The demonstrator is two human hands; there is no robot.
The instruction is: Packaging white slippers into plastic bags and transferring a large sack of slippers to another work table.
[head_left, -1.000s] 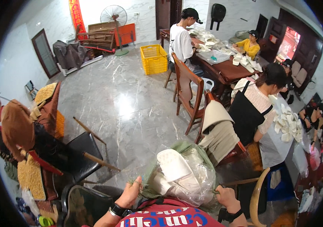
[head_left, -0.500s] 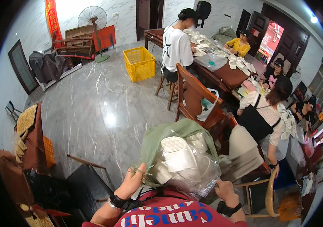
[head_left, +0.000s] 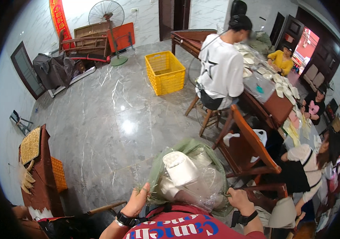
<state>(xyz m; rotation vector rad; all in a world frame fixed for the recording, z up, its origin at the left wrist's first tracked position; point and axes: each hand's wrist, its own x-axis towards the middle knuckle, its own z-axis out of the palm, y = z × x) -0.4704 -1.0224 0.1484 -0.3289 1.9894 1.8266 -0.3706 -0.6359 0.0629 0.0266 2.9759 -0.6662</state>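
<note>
Left, low: a dark wooden cabinet (head_left: 38, 175) with a woven mat on top and an orange crate (head_left: 59, 174) beside it.

Left hand (head_left: 137, 200), wearing a black watch: we are closing its grip on the green edge of the sack (head_left: 186, 175), fingers pinched around the bunched rim.

Centre: the sack, a green woven bag with a clear plastic liner, is hanging between our two hands just in front of our chest, above the floor. Inside, stacks of white moulded pieces (head_left: 180, 167) are pressing against the plastic.

Right hand (head_left: 237, 197), also with a dark wristband: we are clamping its grip on the opposite edge of the sack rim.

Handling note, as we judge it: we are keeping both edges level and gathered tight, so the liner is not slipping from the green layer and the stacks are not tipping toward the open mouth.

Room, left to right: a grey marble floor (head_left: 98, 111) is shining under the light; a standing fan (head_left: 107, 14) and stacked wooden frames are sitting at the far wall; a yellow plastic crate (head_left: 164, 71) is standing on the floor; a person in a white shirt (head_left: 221, 67) is sitting on a stool at a long wooden surface (head_left: 273, 105) strewn with white pieces; other people are working along its far side.
</note>
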